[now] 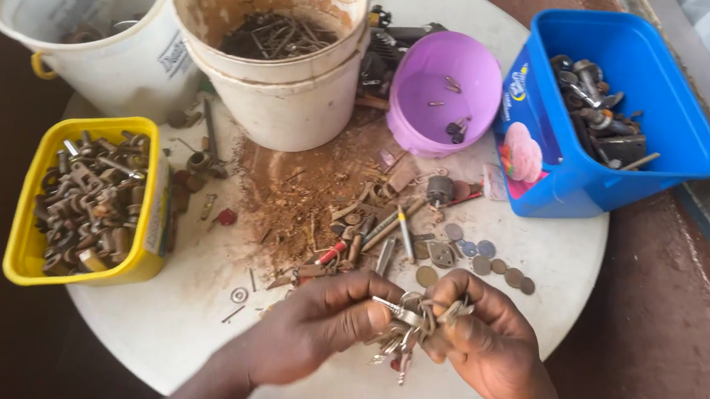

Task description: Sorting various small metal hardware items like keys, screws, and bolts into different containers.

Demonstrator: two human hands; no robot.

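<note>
Both hands meet over the near edge of a round white table (540, 251). My left hand (315, 327) pinches a silver key of a bunch of keys (405, 330), which hangs between the two hands. My right hand (487, 340) grips the same bunch from the right, fingers curled around it. Just beyond the hands lies a heap of rusty screws, bolts and small metal parts (370, 224) in reddish rust dust, with several round coins or washers (484, 258) to its right.
A yellow tub (22, 261) of rusty hardware stands at the left. Two white buckets (282, 94) (113, 58) stand at the back; the nearer one holds nails. A purple bowl (410, 125) and a blue tub (558, 185) of metal parts stand at the back right.
</note>
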